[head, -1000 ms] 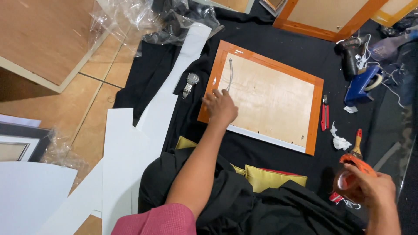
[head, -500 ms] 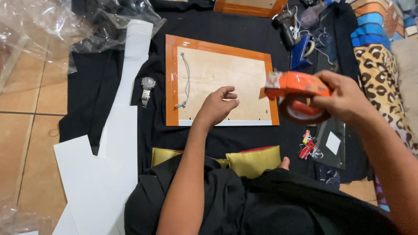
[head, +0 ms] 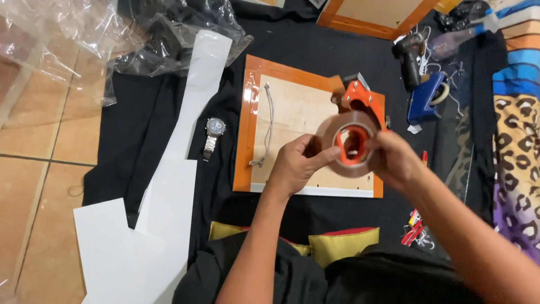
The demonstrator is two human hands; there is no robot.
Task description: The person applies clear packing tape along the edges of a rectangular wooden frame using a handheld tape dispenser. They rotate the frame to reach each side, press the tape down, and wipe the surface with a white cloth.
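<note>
Head view, looking down at the floor. Nearest, yellow and red cushions [head: 337, 243] peek from under dark clothing. Both hands hold an orange tape dispenser [head: 353, 135] with a brown roll, lifted over an orange picture frame [head: 247, 135] lying face down on black cloth [head: 140, 124]. The left hand [head: 295, 163] has its grip clamped on the roll's left edge; the right hand [head: 394, 160] clasps its right side. The dispenser hides part of the frame's backing. Left of the frame lie a wristwatch [head: 214, 134] and white card strips [head: 169, 186]. Farther off: crumpled clear plastic [head: 84, 34], a blue dispenser [head: 426, 97], and a second frame [head: 365, 14], cut off at the top edge.
</note>
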